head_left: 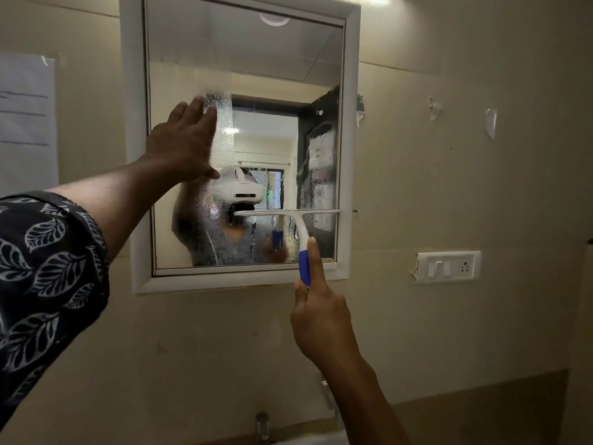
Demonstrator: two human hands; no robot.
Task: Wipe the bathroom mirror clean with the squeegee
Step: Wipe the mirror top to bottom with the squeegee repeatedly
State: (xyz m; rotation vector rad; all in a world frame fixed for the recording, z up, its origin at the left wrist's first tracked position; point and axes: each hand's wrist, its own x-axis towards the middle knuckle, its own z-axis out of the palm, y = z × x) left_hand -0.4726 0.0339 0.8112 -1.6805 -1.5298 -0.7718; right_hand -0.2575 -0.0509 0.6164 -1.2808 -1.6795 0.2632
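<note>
Right hand (316,319) is gripping the squeegee (301,239) by its blue handle, blade lying flat across the lower right of the wet mirror (244,75). Left hand (183,146) is open, palm pressing the glass near the left frame.

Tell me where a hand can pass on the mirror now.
Free: the upper mirror glass above the left hand, and the strip between that hand and the squeegee blade. Crowded: the lower right, where the right hand holds the squeegee.

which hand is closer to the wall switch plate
Right. The right hand grips the squeegee below the mirror, left of the switch plate; the left hand is farther left.
</note>
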